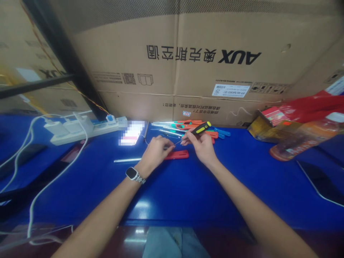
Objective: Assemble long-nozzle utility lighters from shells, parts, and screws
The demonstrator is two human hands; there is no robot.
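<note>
My right hand (202,146) is closed around a small screwdriver with a black and yellow handle (202,128), its thin tip pointing left toward my other hand. My left hand (155,152), a watch on its wrist, is curled in a pinch at the screwdriver's tip; what it pinches is too small to make out. Under both hands a red flat object (179,154) lies on the blue table (172,186). A bare metal rod (127,160) lies just left of my left hand.
Several screwdrivers with orange, blue and green handles (188,128) lie behind my hands. A lit phone (131,133) and a white power strip with chargers (80,128) sit at the left. A large cardboard box (188,64) walls the back. Packaging (295,136) is at the right.
</note>
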